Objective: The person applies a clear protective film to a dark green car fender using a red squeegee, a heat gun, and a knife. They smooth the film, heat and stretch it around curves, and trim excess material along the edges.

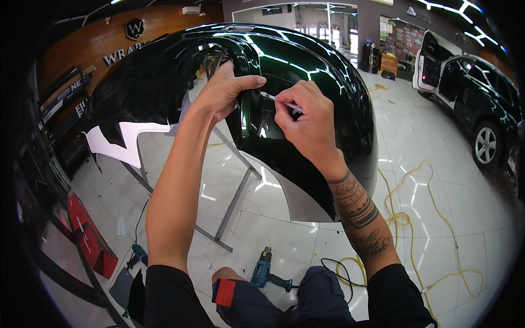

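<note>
A large car bumper (333, 71), covered in glossy dark film, stands on end in front of me. At the rim of its opening is my left hand (221, 93), the thumb laid along the outer side and the fingers curled behind the edge, partly hidden. Just right of that thumb, my right hand (309, 112) pinches a slim silver pen-shaped knife (269, 97), its tip at the surface beside the opening. White film backing (139, 131) shows on a loose flap at the left. A light grey strip (306, 201) of bumper shows along the lower edge.
Metal stand legs (232, 205) hold the bumper. A teal heat gun (262, 270) lies on the floor before my knees. Yellow cord (402, 218) loops across the right floor. A red box (90, 235) sits at left. A dark car (481, 104) with an open door stands far right.
</note>
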A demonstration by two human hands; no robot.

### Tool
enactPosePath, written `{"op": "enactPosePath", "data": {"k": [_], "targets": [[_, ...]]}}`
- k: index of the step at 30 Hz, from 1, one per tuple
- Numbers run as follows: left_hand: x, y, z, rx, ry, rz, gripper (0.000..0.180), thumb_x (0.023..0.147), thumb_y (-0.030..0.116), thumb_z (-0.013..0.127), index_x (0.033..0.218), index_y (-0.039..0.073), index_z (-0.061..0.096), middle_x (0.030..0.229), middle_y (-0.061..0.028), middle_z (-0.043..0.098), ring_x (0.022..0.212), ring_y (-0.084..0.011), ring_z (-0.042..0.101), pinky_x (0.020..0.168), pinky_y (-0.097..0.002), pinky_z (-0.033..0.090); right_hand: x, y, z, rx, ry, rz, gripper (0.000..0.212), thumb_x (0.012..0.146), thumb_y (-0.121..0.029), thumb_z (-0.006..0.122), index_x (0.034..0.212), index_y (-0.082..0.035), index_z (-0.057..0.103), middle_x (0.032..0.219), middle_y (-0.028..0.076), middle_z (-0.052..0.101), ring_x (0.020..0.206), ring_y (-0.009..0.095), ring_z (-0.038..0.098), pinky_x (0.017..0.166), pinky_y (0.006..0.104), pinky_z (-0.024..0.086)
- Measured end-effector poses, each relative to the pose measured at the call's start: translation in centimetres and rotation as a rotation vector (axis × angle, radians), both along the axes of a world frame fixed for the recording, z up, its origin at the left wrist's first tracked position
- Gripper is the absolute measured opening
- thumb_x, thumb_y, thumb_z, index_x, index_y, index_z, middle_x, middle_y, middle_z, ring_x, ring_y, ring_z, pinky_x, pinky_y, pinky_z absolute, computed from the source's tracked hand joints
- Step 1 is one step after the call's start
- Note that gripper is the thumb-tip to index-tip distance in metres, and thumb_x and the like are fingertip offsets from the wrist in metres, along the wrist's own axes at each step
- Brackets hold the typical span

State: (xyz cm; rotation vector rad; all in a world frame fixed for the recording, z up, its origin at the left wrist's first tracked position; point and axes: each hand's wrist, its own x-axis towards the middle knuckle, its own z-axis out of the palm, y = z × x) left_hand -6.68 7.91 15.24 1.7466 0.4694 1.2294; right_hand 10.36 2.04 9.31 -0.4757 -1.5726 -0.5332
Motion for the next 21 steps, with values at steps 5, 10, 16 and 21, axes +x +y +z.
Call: {"op": "enactPosePath", "data": {"k": [5,10,16,21], "targets": [[0.15,-0.58,0.19,-0.003,0.011,0.006,0.049,0.076,0.001,0.073,0.115,-0.007,0.044,0.104,-0.014,0.06,0.092,-0.0195,0.062,0.08,-0.0311,0.055,-0.2,0.1,-0.45,-0.023,0.039,0.017,0.016,0.068,0.005,0.069,0.074,-0.002,0.056,0.069,0.006,0.056,0.063,0.019,0.053,0.055,0.0289,0.043],[0.17,-0.38,0.03,-0.008,0.012,0.03,0.048,0.076,0.002,0.073,0.114,-0.005,0.045,0.103,-0.0133,0.06,0.092,-0.0193,0.062,0.08,-0.0312,0.054,-0.41,0.37,-0.66,-0.02,0.051,0.013,0.017,0.068,0.005,0.069,0.073,-0.003,0.055,0.068,0.006,0.055,0.062,0.019,0.052,0.054,0.0296,0.041],[0.13,-0.6,0.12,-0.008,0.009,0.038,0.046,0.076,0.001,0.072,0.113,-0.005,0.045,0.101,-0.0127,0.06,0.091,-0.019,0.062,0.079,-0.0309,0.054,-0.7,0.65,-0.58,0.004,0.059,0.004,0.018,0.067,0.004,0.068,0.071,-0.004,0.053,0.067,0.006,0.053,0.063,0.023,0.051,0.056,0.033,0.04],[0.07,-0.96,0.44,-0.021,0.052,0.016,0.046,0.078,0.0,0.07,0.116,-0.001,0.044,0.107,-0.01,0.057,0.097,-0.016,0.06,0.084,-0.0292,0.052,-0.7,0.62,-0.54,0.011,0.063,-0.007,0.018,0.067,0.004,0.069,0.071,-0.003,0.053,0.068,0.007,0.055,0.063,0.022,0.052,0.057,0.032,0.041]]}}
